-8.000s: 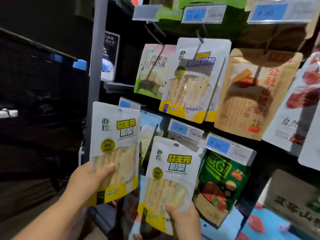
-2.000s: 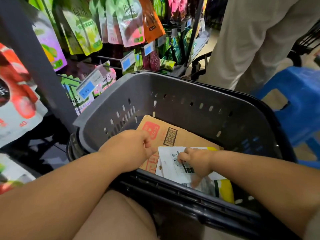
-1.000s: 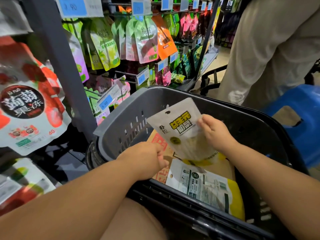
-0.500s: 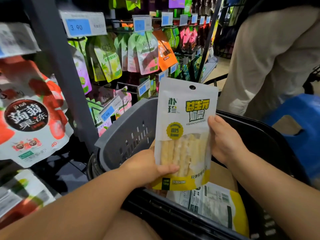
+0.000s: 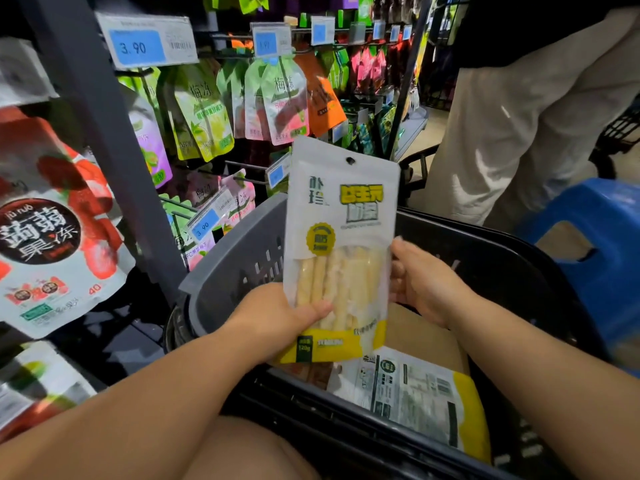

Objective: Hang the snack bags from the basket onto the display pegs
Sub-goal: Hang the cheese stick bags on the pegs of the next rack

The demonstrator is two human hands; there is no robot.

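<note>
I hold a white-and-yellow snack bag (image 5: 341, 216) upright above the grey basket (image 5: 235, 258). My left hand (image 5: 277, 315) grips its lower left part, thumb across the front. At the bag's right edge is my right hand (image 5: 420, 282), fingers behind it. A hang hole shows at the bag's top. Another bag of the same kind (image 5: 415, 389) lies face down in the basket on a brown carton (image 5: 426, 336).
Display pegs with hanging green, orange and pink pouches (image 5: 207, 109) and blue price tags (image 5: 145, 41) fill the left and back. A grey upright post (image 5: 104, 133) stands left of the basket. A person in light trousers (image 5: 519, 126) stands at right, beside a blue stool (image 5: 602, 244).
Both hands reached into the basket, the right one lifted a bag out, and the left one took its lower edge. In the last half second the bag rose slightly.
</note>
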